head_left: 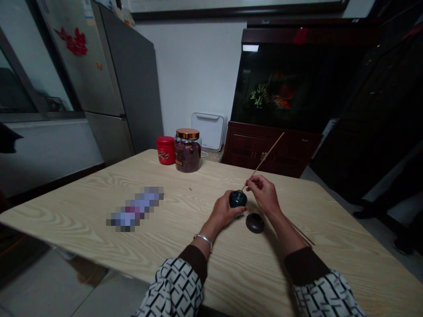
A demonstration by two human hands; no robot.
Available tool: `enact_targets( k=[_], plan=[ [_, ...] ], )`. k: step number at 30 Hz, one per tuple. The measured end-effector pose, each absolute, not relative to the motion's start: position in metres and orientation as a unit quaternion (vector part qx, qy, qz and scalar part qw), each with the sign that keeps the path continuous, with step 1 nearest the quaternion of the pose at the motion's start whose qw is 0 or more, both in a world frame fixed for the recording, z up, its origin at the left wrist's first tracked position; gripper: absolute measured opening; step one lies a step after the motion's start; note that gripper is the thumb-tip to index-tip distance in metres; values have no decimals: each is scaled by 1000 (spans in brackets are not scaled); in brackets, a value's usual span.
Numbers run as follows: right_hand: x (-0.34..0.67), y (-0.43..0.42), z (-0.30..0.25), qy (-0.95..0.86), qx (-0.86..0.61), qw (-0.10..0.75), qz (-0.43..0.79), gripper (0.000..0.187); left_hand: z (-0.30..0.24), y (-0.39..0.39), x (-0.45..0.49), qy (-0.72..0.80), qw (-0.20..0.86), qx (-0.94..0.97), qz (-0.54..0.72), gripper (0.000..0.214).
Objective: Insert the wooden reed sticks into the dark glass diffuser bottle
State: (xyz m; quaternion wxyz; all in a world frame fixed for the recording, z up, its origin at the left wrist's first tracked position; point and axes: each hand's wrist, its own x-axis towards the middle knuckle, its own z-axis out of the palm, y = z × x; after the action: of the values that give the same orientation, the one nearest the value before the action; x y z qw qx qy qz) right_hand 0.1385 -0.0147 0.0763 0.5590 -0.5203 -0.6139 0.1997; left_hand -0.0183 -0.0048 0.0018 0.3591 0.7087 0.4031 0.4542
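Note:
My left hand is wrapped round a small dark round pot standing on the wooden table. My right hand pinches a long thin stick near its lower end. The stick slants up to the right, and its tip sits at the pot's mouth. A dark round lid lies on the table just in front of the pot, between my wrists. More thin sticks lie on the table under my right forearm.
A red tin and a glass jar with a copper lid stand at the table's far edge. A blurred flat object lies left of centre. A fridge stands at left, a fish tank on a cabinet behind.

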Motion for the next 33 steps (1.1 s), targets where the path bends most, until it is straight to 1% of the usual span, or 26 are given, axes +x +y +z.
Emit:
enact_targets(
  k=[3, 7, 10, 12, 14, 17, 18, 20, 25, 33],
  plan=[
    [133, -17, 66, -649, -538, 518, 147, 20, 2, -5, -19, 404, 362, 710, 449, 60],
    [132, -23, 55, -674, -551, 472, 138, 20, 2, -4, -19, 408, 372, 706, 444, 60],
    [153, -31, 56, -665, -573, 461, 131, 23, 2, -4, -19, 404, 371, 705, 450, 60],
    [180, -38, 58, -651, -620, 426, 100, 23, 3, -5, -19, 403, 369, 704, 453, 60],
    [210, -45, 59, -643, -686, 336, 53, 18, 3, -5, -19, 404, 371, 703, 453, 60],
    [244, -55, 51, -631, -760, 155, 16, 14, 2, -5, -19, 405, 372, 703, 452, 61],
    [250, -58, 47, -629, -770, 110, 12, 14, 2, -5, -19, 405, 371, 703, 452, 61],
    [256, -61, 39, -629, -775, 61, 6, 16, 2, -5, -19, 402, 371, 703, 454, 60],
    [253, -57, 28, -615, -788, 30, -8, 20, 2, -5, -18, 394, 376, 701, 460, 60],
    [257, -43, 37, -596, -802, -5, 20, 20, 0, -4, -18, 392, 374, 704, 458, 61]
  ],
)
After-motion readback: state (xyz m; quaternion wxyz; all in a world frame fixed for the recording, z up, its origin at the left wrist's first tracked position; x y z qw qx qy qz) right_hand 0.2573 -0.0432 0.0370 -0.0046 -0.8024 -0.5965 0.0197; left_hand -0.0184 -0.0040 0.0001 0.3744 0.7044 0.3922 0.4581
